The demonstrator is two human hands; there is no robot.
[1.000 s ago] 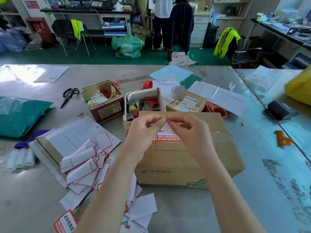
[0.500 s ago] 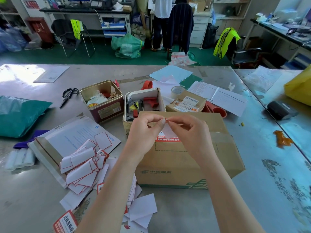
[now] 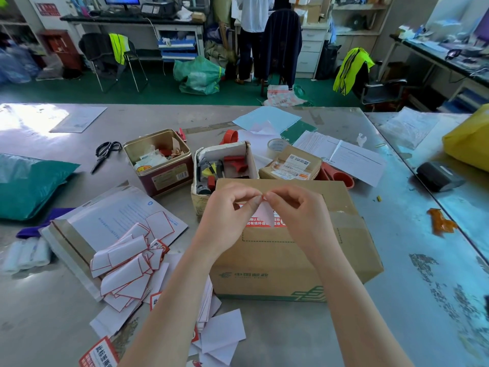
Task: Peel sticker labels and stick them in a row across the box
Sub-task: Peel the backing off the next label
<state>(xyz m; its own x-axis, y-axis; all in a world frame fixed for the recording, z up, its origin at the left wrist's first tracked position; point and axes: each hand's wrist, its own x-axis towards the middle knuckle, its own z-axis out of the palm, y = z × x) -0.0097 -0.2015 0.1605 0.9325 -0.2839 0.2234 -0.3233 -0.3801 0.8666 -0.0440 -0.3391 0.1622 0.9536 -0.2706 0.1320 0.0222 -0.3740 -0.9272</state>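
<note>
a heap of peeled backings [image 3: 127, 263] lies on the table [image 3: 412, 300] at left. over the box [image 3: 296, 250], the left hand [image 3: 227, 213] and right hand [image 3: 296, 215] meet, each with a narrow grip pinching the top of one label [image 3: 264, 211] held just above the box top.

We see black scissors [image 3: 105, 152] far left on the metal table [image 3: 412, 300] — beside them an open red tin [image 3: 161, 161]; far right, a yellow bag [image 3: 469, 144] and a dark device [image 3: 439, 176].
</note>
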